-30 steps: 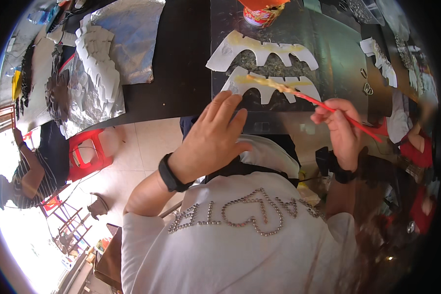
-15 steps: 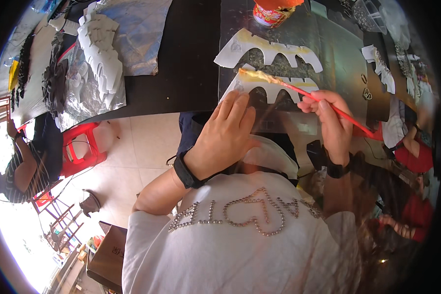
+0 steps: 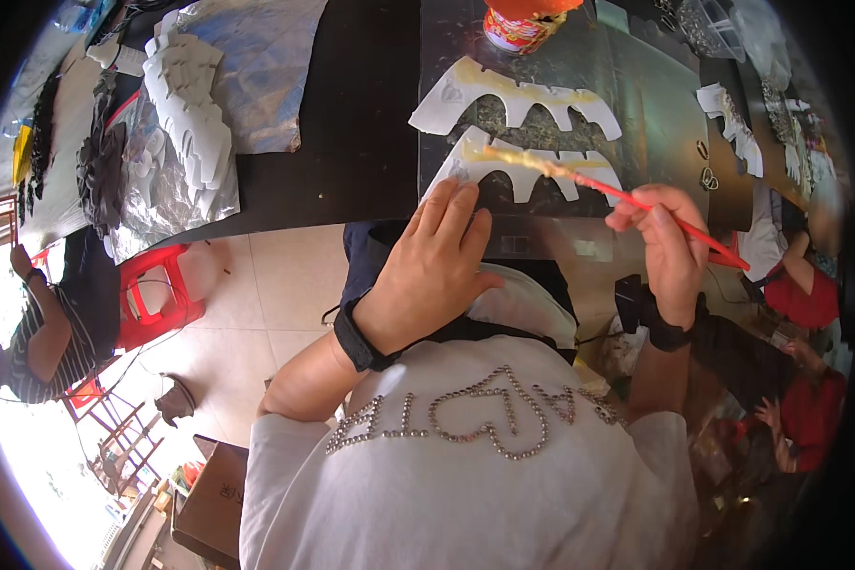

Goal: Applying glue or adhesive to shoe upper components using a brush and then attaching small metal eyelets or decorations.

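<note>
My left hand [image 3: 429, 264] lies flat, its fingers stretched over the lower left end of a white arched cut-out piece [image 3: 463, 155]. A yellowish smear runs along that piece's upper edge. In my right hand [image 3: 673, 255] is a thin red stick [image 3: 679, 224], pinched between thumb and fingers. Its far end is thickly coated with a yellowish paste and lies across the upper part of the piece; whether it touches cannot be made out. Just beyond lies a second white arched piece [image 3: 448, 97], also smeared yellow along its top.
A red printed tub [image 3: 518, 34] stands at the far side of the dark table [image 3: 359, 114]. Stacked white pieces [image 3: 195, 123] lie on plastic at left. Metal rings [image 3: 708, 177] and another white piece [image 3: 736, 133] lie at right. Other people sit on both sides; a red stool [image 3: 161, 294] is at left.
My right hand has moved right and slightly down, drawing the stick's coated end rightward along the near piece. My left hand stays on its left end.
</note>
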